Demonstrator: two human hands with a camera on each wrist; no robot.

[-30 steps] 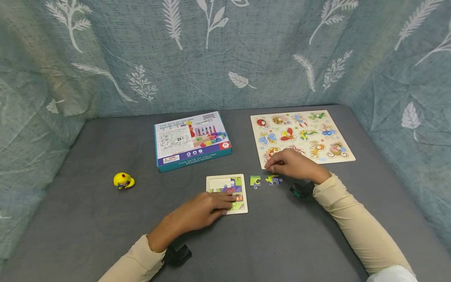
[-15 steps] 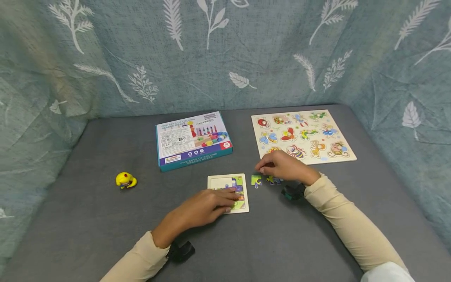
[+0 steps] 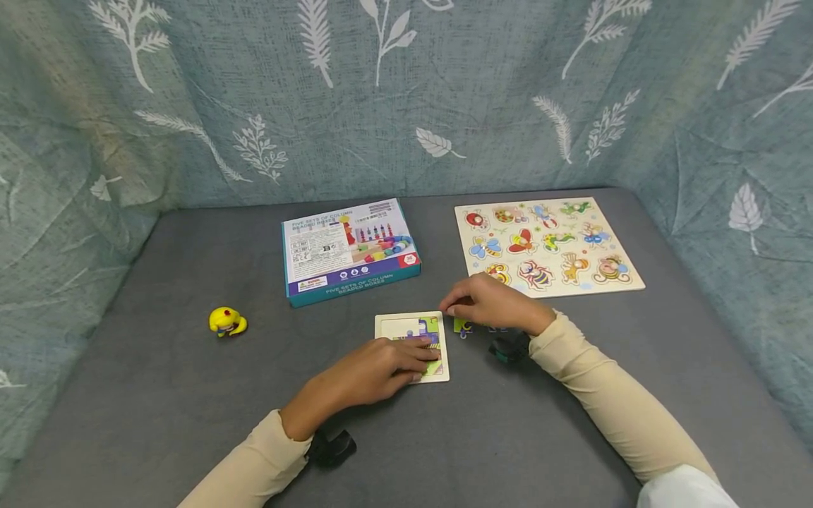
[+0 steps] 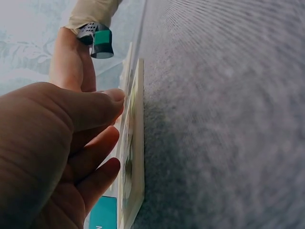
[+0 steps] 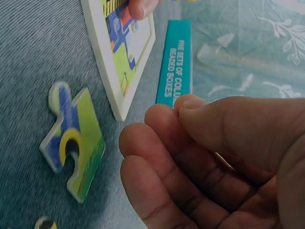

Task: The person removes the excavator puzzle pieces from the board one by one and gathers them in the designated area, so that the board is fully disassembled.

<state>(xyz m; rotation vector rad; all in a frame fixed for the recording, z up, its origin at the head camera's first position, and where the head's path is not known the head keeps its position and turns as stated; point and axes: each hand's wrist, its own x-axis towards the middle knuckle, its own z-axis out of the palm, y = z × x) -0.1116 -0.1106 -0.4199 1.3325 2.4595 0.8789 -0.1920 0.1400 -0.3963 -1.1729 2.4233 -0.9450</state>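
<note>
A small jigsaw in a pale frame (image 3: 444, 370) lies on the grey table. My left hand (image 3: 375, 370) rests on it, fingers spread over the lower part; part of the backing shows bare at upper left. In the left wrist view the thumb and fingers (image 4: 112, 143) lie along the frame's face. Just off the jigsaw's top right corner is my right hand (image 3: 492, 303), fingers loosely bent and thumb against the index finger, with nothing visible between them. Beneath it lies a loose green and blue puzzle piece (image 5: 81, 138); another piece (image 5: 46, 223) shows only partly.
Behind the jigsaw stands a flat teal box (image 3: 352, 250) of beaded columns. A larger insect puzzle board (image 3: 552, 247) lies at back right. On the left sits a small yellow toy (image 3: 227, 322). A leaf-patterned curtain (image 3: 406, 106) hangs behind the table.
My right hand has moved left from near the insect board, past the loose pieces, to the jigsaw's corner. My left hand stays on the jigsaw, shifting slightly right.
</note>
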